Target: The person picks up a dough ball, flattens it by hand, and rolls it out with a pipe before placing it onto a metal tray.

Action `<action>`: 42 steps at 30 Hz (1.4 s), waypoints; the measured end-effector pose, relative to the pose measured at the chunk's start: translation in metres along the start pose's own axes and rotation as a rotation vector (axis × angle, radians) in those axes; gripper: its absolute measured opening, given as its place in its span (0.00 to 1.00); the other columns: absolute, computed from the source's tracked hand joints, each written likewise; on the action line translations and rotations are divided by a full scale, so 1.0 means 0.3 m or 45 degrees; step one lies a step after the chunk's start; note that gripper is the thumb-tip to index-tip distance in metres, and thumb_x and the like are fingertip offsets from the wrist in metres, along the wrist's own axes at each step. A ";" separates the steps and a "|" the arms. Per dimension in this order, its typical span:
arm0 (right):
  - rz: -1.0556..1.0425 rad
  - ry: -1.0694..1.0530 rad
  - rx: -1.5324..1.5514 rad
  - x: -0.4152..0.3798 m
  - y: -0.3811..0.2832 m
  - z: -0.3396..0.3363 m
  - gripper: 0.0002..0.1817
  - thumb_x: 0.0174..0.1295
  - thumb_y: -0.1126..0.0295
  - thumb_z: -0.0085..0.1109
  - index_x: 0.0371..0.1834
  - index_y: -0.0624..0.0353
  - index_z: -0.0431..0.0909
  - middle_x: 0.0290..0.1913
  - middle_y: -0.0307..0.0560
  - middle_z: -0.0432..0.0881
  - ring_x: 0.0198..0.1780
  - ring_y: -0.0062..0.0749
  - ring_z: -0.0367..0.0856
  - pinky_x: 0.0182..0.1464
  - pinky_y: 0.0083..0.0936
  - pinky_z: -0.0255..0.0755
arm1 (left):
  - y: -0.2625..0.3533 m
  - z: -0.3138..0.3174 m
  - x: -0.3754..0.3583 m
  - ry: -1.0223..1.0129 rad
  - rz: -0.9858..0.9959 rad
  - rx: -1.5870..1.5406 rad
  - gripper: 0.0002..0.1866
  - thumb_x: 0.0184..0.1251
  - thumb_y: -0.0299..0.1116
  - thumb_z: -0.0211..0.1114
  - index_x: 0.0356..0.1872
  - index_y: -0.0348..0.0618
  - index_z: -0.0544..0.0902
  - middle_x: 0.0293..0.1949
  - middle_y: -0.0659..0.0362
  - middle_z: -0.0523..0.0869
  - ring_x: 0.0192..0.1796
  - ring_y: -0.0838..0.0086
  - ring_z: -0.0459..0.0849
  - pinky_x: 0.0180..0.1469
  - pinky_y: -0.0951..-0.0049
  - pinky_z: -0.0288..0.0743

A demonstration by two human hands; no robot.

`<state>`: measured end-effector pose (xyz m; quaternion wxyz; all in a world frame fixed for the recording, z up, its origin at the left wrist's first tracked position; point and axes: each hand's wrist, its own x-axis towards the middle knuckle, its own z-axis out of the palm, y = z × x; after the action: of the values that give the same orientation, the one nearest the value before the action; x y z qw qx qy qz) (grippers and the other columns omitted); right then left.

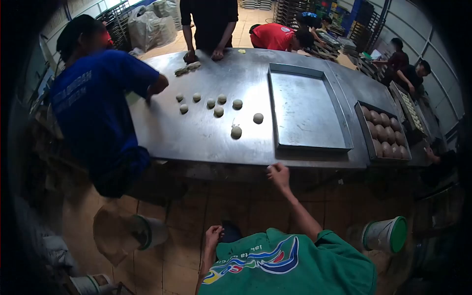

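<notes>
My right hand [279, 175] is at the front edge of the metal table [196, 145], its fingers curled in with nothing visible in them. Lower and further left, my left hand [213, 235] hangs in front of my green shirt, fingers folded and nothing seen in them. Several round dough balls lie on the table, the closest one [236, 132] up and left of my right hand, another [258, 118] beside the large tray. That rectangular metal tray [310, 110] rests flat, above and right of my right hand.
A co-worker in blue [93, 103] leans over the table's left end; another in black [209, 22] presses dough [188, 69] at the far side. A tray of large brown dough balls [386, 132] stands at right. Buckets [156, 232] [386, 235] stand on the floor. More people work behind.
</notes>
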<state>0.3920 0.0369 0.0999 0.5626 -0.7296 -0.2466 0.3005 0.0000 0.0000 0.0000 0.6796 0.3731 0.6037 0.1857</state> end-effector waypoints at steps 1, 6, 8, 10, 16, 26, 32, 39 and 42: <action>-0.040 -0.060 -0.102 -0.048 -0.055 0.045 0.08 0.59 0.70 0.60 0.35 0.64 0.83 0.29 0.46 0.83 0.26 0.24 0.81 0.30 0.28 0.78 | 0.081 0.014 -0.017 -0.088 0.191 0.108 0.09 0.68 0.33 0.65 0.43 0.39 0.82 0.35 0.56 0.87 0.32 0.76 0.84 0.36 0.75 0.78; -0.787 0.082 -0.702 0.437 -0.234 0.223 0.14 0.50 0.68 0.54 0.35 0.67 0.79 0.37 0.62 0.79 0.43 0.56 0.78 0.48 0.45 0.73 | 0.686 0.227 0.199 -0.334 0.630 0.311 0.09 0.67 0.34 0.65 0.39 0.37 0.83 0.34 0.57 0.87 0.35 0.79 0.83 0.40 0.77 0.76; -0.620 0.047 -1.039 0.582 -0.332 0.260 0.21 0.50 0.68 0.55 0.47 0.68 0.73 0.46 0.66 0.75 0.50 0.61 0.74 0.55 0.46 0.71 | 0.844 0.289 0.319 -0.329 0.896 0.429 0.10 0.66 0.35 0.65 0.39 0.37 0.84 0.35 0.54 0.87 0.39 0.76 0.84 0.44 0.75 0.76; -0.266 -0.073 -1.251 0.722 -0.341 0.300 0.31 0.50 0.63 0.58 0.57 0.68 0.65 0.55 0.71 0.69 0.57 0.68 0.68 0.57 0.54 0.69 | 0.988 0.352 0.401 -0.328 0.817 0.555 0.16 0.64 0.39 0.67 0.43 0.35 0.82 0.38 0.49 0.84 0.40 0.65 0.84 0.46 0.69 0.76; -0.281 -0.040 -1.459 0.943 -0.177 0.354 0.26 0.53 0.57 0.56 0.47 0.69 0.75 0.51 0.63 0.76 0.56 0.61 0.72 0.57 0.50 0.71 | 1.208 0.523 0.661 -0.239 1.047 1.116 0.35 0.57 0.49 0.71 0.55 0.28 0.72 0.46 0.40 0.76 0.48 0.51 0.78 0.52 0.58 0.73; 0.267 -0.229 0.730 0.454 -0.370 -0.283 0.12 0.61 0.71 0.52 0.43 0.66 0.78 0.35 0.49 0.83 0.32 0.29 0.81 0.34 0.24 0.75 | 1.449 0.837 0.725 -0.597 0.856 1.083 0.20 0.49 0.34 0.74 0.40 0.32 0.81 0.37 0.48 0.86 0.41 0.58 0.86 0.43 0.65 0.79; -0.265 0.502 -0.347 0.606 -0.525 -0.606 0.15 0.57 0.72 0.57 0.45 0.69 0.74 0.39 0.55 0.81 0.39 0.38 0.83 0.40 0.30 0.77 | 1.523 1.341 0.494 -0.942 1.309 0.853 0.20 0.50 0.34 0.73 0.44 0.36 0.80 0.41 0.48 0.80 0.44 0.58 0.82 0.44 0.65 0.79; -0.493 0.056 -1.115 0.803 -0.200 -0.718 0.24 0.53 0.68 0.63 0.52 0.67 0.71 0.44 0.60 0.76 0.48 0.54 0.76 0.49 0.44 0.72 | 1.275 1.511 0.664 -0.788 1.285 1.588 0.32 0.51 0.38 0.73 0.57 0.39 0.72 0.52 0.45 0.74 0.50 0.50 0.78 0.55 0.56 0.73; -0.271 -0.003 -1.434 0.840 -0.271 -0.628 0.26 0.55 0.66 0.63 0.54 0.69 0.69 0.48 0.62 0.74 0.51 0.54 0.75 0.52 0.45 0.70 | 1.372 1.349 0.503 -0.569 1.548 1.304 0.35 0.53 0.39 0.74 0.61 0.40 0.69 0.57 0.45 0.72 0.54 0.54 0.77 0.57 0.59 0.72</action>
<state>0.7011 0.1060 0.1731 0.1141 -0.8876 -0.4415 0.0655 0.5001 0.2603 0.1951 0.3103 0.9264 0.1568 0.1443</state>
